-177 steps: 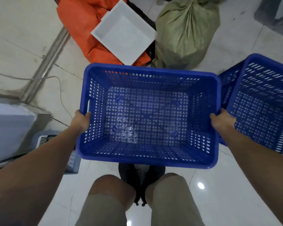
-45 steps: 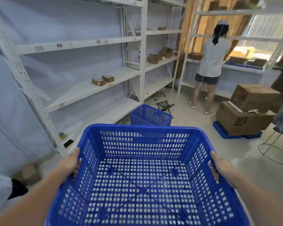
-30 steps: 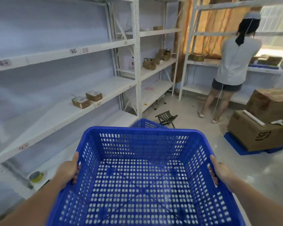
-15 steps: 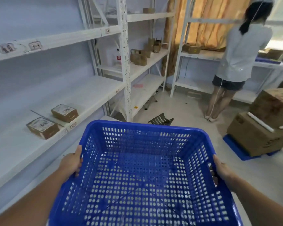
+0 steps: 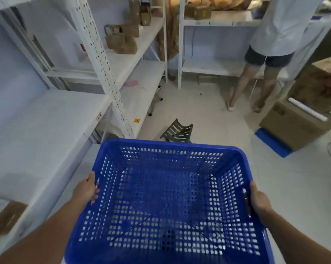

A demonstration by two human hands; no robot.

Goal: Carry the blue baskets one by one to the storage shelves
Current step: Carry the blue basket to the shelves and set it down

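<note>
I carry an empty blue perforated basket [image 5: 166,202] in front of me at waist height. My left hand [image 5: 86,190] grips its left rim, fingers curled over the edge. My right hand [image 5: 259,201] grips the right rim at the handle slot. The white storage shelves [image 5: 46,119] run along my left side, their white upright post [image 5: 103,67] just ahead of the basket. Through the basket's floor a second blue basket shows faintly below; I cannot tell exactly where it sits.
A dark slatted rack [image 5: 177,131] lies on the floor just past the basket. A person [image 5: 271,52] stands at the far shelves to the right. Stacked cardboard boxes [image 5: 301,115] rest on a blue pallet [image 5: 271,142] at the right. Brown bags [image 5: 120,40] sit on a shelf.
I have walked further along the shelves and my view has tipped downward. The small boxes on the left shelf have slid back to the lower left. Both hands keep their grip.
</note>
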